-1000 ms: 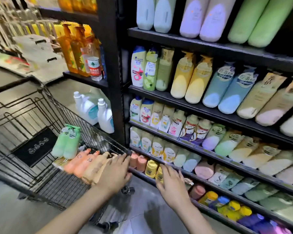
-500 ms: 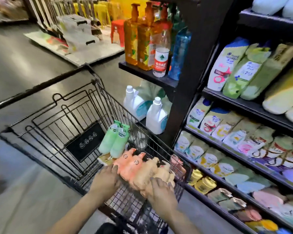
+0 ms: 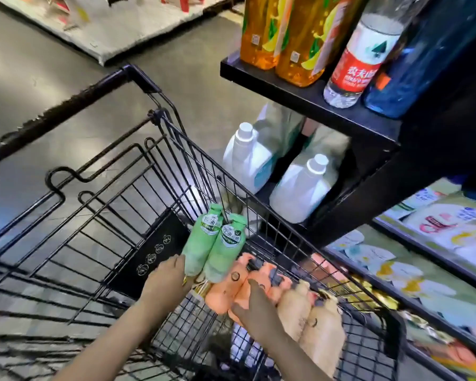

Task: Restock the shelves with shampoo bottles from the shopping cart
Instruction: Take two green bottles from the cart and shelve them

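The shampoo bottles lie in a row on the wire floor of the shopping cart (image 3: pixel 66 204), at its near right corner: two green bottles (image 3: pixel 213 243), then peach bottles (image 3: pixel 232 287), then beige bottles (image 3: pixel 311 317), their long axes side by side and the green caps pointing away toward the shelf (image 3: pixel 313 103). The left hand (image 3: pixel 166 281) reaches down with fingers touching the base of the left green bottle; whether it grips, I cannot tell. The right hand (image 3: pixel 254 306) rests on the peach bottles, fingers curled over one.
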A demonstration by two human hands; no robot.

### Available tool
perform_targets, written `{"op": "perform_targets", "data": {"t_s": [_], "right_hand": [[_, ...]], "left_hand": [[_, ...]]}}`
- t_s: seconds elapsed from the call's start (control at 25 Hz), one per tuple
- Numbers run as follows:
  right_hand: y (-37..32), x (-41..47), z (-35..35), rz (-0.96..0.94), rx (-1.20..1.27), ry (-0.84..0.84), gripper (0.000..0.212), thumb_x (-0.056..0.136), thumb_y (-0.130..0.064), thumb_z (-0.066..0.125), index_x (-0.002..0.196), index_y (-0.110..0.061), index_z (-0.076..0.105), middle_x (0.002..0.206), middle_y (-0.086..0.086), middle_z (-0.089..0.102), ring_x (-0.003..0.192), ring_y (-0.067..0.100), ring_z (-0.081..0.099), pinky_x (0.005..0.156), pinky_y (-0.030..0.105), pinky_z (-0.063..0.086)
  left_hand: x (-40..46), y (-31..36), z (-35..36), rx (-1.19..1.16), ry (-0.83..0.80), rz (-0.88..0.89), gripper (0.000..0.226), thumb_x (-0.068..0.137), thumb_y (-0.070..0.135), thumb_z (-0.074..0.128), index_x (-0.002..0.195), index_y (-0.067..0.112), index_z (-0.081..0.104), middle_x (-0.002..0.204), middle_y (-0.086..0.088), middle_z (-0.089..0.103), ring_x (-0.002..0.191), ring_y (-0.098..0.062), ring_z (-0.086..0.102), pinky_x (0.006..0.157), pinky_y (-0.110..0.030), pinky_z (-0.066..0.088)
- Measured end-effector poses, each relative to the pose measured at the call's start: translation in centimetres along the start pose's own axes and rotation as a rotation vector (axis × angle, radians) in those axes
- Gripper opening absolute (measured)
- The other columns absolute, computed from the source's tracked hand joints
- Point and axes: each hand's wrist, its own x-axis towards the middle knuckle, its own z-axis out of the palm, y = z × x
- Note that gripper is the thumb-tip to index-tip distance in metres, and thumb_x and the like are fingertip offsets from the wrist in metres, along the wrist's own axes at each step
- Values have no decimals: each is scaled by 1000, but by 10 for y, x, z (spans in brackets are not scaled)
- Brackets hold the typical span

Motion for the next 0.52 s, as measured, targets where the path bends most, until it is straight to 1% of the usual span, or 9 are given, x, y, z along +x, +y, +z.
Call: {"op": "perform_targets", "data": {"t_s": [0.08, 0.12, 0.16, 0.2, 0.28, 0.32, 0.4, 0.44, 0.52], "right_hand": [[-6, 36, 10, 31, 222, -3, 87, 85, -39, 65, 150, -16, 12, 147, 4, 37, 131, 23, 43, 107, 32, 35], [-8, 55, 16, 41, 333, -9, 88, 84, -34, 68, 149, -14, 12, 146, 2, 37, 128, 20, 44, 106, 27, 35], [-10, 74, 22, 44, 424, -9, 86, 83, -27, 70, 147, -13, 14, 141, 1, 40, 123, 17, 46, 100, 20, 35], [-10, 92, 26, 40, 498, 7, 82, 81, -22, 73, 143, -14, 20, 134, 1, 45, 117, 14, 49, 94, 17, 37], [-7, 123, 38, 33, 594, 68, 75, 72, -23, 80, 129, -18, 33, 123, -2, 58, 108, 12, 58, 93, 25, 47], [-3, 137, 45, 38, 635, 94, 74, 66, -27, 82, 125, -16, 40, 116, -1, 64, 102, 13, 63, 88, 27, 52], [1, 155, 56, 53, 716, 110, 71, 63, -24, 85, 123, -10, 48, 106, 1, 69, 87, 10, 67, 75, 21, 54], [2, 160, 59, 65, 767, 124, 69, 64, -20, 86, 122, -10, 48, 105, 1, 70, 88, 11, 68, 78, 24, 55], [2, 165, 63, 91, 853, 156, 70, 62, -17, 87, 119, -16, 47, 107, 2, 71, 98, 18, 68, 90, 39, 55]], "left_hand": [[32, -2, 7, -45, -5, -1, 62, 88, 42, 51, 140, 13, 32, 137, -3, 44, 123, -23, 47, 97, -37, 45], [49, -3, 13, -82, -4, -6, 66, 87, 41, 52, 142, 13, 29, 139, -5, 42, 124, -24, 46, 99, -38, 45], [65, -5, 21, -126, 4, -7, 70, 87, 40, 55, 144, 12, 26, 140, -6, 41, 124, -25, 45, 99, -39, 44], [77, -5, 27, -166, 17, -5, 74, 85, 39, 58, 145, 11, 23, 140, -8, 40, 125, -26, 45, 99, -40, 44], [97, -4, 37, -225, 61, 1, 81, 83, 37, 62, 146, 8, 20, 142, -11, 36, 127, -29, 43, 102, -40, 42], [104, -5, 43, -245, 79, 1, 83, 82, 36, 63, 146, 6, 18, 142, -12, 35, 127, -30, 41, 103, -39, 41], [116, -6, 52, -293, 62, -9, 85, 82, 34, 66, 145, 4, 18, 139, -14, 38, 127, -31, 41, 104, -38, 37], [121, -9, 56, -343, 37, -28, 85, 80, 33, 69, 144, 4, 21, 137, -16, 42, 125, -32, 43, 103, -37, 37], [132, -18, 63, -477, 19, -76, 82, 73, 30, 76, 138, 7, 32, 128, -15, 51, 119, -34, 50, 99, -39, 42]]}}
